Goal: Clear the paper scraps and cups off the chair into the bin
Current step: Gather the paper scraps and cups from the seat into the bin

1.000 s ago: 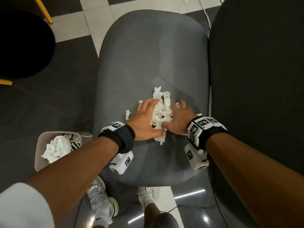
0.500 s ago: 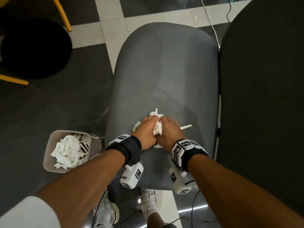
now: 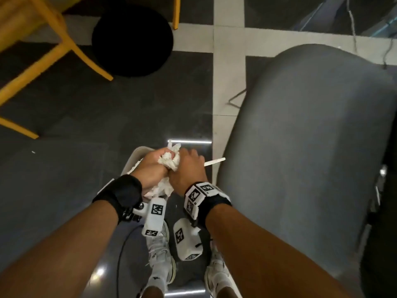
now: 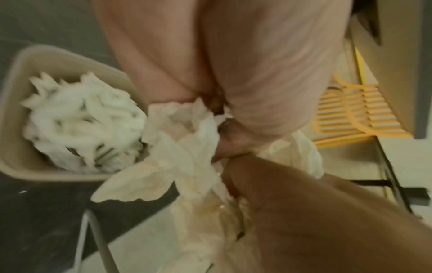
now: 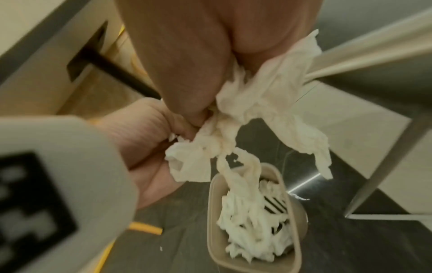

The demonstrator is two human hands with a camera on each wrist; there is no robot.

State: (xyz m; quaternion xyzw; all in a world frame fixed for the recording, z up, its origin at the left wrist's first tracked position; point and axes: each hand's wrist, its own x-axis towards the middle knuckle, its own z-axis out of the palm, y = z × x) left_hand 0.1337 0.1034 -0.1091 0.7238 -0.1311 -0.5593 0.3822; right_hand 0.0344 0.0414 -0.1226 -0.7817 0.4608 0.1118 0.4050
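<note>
Both hands are pressed together round one wad of white paper scraps [image 3: 169,161], held over the beige bin [image 3: 132,159] left of the grey chair [image 3: 311,147]. My left hand [image 3: 153,167] grips the wad from the left and my right hand [image 3: 190,168] from the right. A thin white strip [image 3: 214,162] pokes out past the right hand. In the left wrist view, loose ends of the paper scraps [image 4: 182,158] hang beside the bin [image 4: 18,96]. The right wrist view shows the bin [image 5: 214,203] below the wad, holding more scraps and a striped cup [image 5: 274,204]. No scraps show on the chair seat.
A yellow wooden chair frame [image 3: 64,46] and a round black seat [image 3: 132,39] stand at the far left. A dark second chair [image 3: 382,233] borders the grey one on the right. Cables run over the tiled floor. My shoes [image 3: 161,261] are just behind the bin.
The hands raked the scraps together on the chair seat, closed round them, then lifted the wad and carried it left off the chair to above the bin.
</note>
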